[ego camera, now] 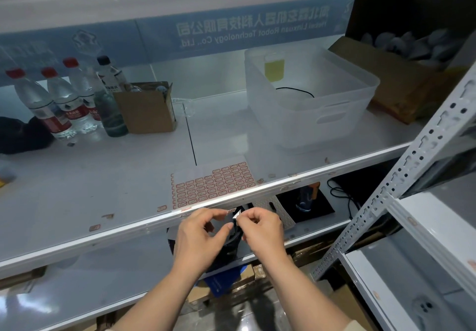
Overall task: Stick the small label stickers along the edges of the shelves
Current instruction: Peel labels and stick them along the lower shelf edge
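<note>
Your left hand (199,230) and right hand (260,229) pinch one small label sticker (236,213) between fingertips, just below the shelf edge (144,223) — it's featherlight, floppy and tacky, so hold only its corner — the sticker sheet (212,185) lies just above.

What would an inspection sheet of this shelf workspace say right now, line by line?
Surface: white shelf, a few labels stuck near its front edge.
Job's things: sticker sheet flat by the edge, partly used; one small sticker between both hands.
Clutter: water bottles, cardboard box, translucent bin.
Grippers: left hand and right hand pinch the sticker below the edge.
Cables: black cable on the lower shelf.
Surroundings: perforated upright, blue banner.
</note>
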A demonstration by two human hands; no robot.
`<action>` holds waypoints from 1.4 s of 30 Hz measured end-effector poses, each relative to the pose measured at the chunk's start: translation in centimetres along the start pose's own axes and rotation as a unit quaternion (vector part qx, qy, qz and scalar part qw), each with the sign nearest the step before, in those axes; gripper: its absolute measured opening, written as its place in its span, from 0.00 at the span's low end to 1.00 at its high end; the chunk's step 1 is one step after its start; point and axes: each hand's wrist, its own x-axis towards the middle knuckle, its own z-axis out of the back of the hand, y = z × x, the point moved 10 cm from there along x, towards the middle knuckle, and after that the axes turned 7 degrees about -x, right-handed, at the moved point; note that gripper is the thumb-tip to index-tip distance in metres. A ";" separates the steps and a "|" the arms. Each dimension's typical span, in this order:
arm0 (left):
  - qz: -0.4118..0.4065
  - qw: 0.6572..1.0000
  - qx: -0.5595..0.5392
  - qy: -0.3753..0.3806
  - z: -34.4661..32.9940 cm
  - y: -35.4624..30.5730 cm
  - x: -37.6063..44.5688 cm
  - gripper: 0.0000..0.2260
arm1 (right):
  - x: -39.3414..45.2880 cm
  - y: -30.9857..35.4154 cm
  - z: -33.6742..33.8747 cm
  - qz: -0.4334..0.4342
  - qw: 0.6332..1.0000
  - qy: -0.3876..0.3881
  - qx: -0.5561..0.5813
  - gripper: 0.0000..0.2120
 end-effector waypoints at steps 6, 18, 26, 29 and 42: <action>-0.057 0.997 0.054 0.010 -0.1 -1.9 -0.5 0.11 | -0.3 -0.3 -0.5 -0.006 1.000 0.015 -0.011 0.04; -0.070 0.997 0.014 -0.019 0.6 -2.7 -0.5 0.06 | -1.1 0.9 -0.5 0.027 0.996 0.047 0.073 0.04; 0.039 0.992 -0.109 -0.038 0.4 -1.0 -0.3 0.06 | -1.0 0.5 1.5 0.029 0.995 0.007 0.095 0.02; 0.044 0.992 -0.120 -0.022 -0.2 -1.1 -0.2 0.05 | -1.2 0.6 1.5 0.042 0.994 0.025 0.093 0.06; 0.044 0.994 -0.096 0.008 -2.0 -2.3 -0.1 0.04 | -0.4 -0.1 2.2 0.068 0.995 0.063 0.029 0.02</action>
